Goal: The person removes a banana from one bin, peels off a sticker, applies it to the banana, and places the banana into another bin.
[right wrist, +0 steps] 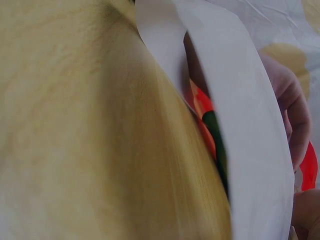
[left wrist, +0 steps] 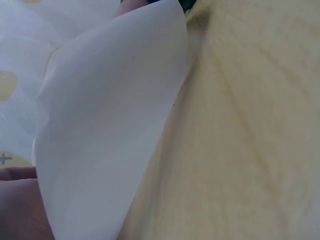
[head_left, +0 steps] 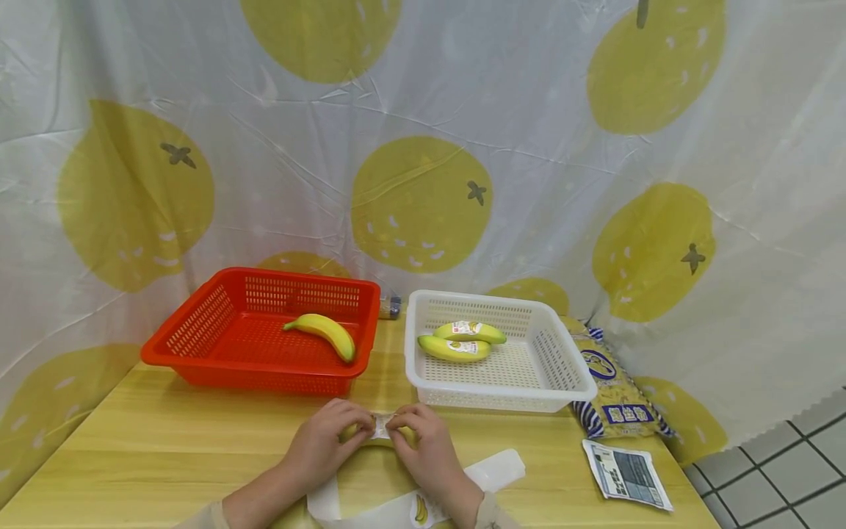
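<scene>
In the head view a banana (head_left: pixel 380 443) lies on the wooden table at the front centre, partly covered by both hands. Across it is a small white printed label (head_left: pixel 381 426). My left hand (head_left: pixel 330 441) pinches the label's left end between thumb and fingers. At the right end, my right hand (head_left: pixel 426 448) pinches it the same way. A white backing strip (head_left: pixel 499 470) with a banana label printed on it runs under the right wrist and curls towards the left forearm. This strip (left wrist: pixel 110 110) blocks much of both wrist views, the right one (right wrist: pixel 245 125) included.
At the back left a red basket (head_left: pixel 261 378) holds one banana (head_left: pixel 324 332). A white basket (head_left: pixel 489 397) to its right holds two labelled bananas (head_left: pixel 456 348). A yellow food bag (head_left: pixel 617 404) and a small silvery packet (head_left: pixel 626 476) lie on the right.
</scene>
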A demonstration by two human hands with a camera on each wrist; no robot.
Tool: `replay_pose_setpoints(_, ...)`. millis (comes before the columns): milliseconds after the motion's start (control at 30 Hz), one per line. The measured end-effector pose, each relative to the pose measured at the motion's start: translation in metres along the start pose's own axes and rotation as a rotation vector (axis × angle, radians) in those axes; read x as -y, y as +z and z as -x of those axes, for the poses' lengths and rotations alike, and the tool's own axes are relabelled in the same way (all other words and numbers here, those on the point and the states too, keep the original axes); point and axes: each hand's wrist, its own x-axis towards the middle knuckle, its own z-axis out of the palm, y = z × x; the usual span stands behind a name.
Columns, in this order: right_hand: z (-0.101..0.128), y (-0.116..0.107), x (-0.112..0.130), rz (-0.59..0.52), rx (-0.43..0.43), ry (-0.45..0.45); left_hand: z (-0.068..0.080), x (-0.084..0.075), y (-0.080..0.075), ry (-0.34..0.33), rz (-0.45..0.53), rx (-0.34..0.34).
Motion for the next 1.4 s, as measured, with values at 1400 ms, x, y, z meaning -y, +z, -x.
replay_pose_setpoints(1400, 0.0017, -0.0017, -0.0001, 0.101, 0.126, 0.063, 0.0012, -0.0047, -0.0024, -0.153, -0.063, 0.185)
